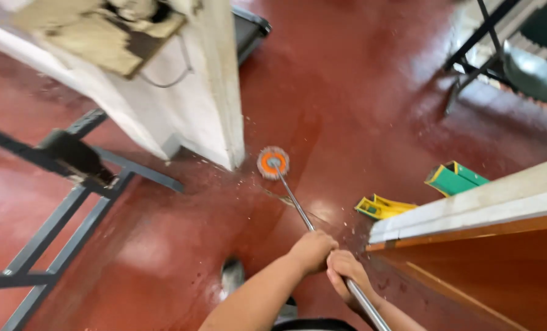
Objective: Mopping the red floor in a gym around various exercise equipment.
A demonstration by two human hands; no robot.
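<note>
Mop: its round orange-and-white head [273,162] lay on the wet red floor [359,92] at frame centre, touching the base corner of the white pillar [215,92].
Long axis: the metal handle [295,205] ran from lower right up toward centre-left.
Direction from grip: the head lay up and left of my hands.
Left hand [313,250]: wrapped tight around the handle, nearer the head.
Right hand [347,274]: closed on the handle just behind, touching the left.
Nearby: yellow [381,207] and green [454,179] wedge-shaped things beside the wooden counter [488,245], at right.
</note>
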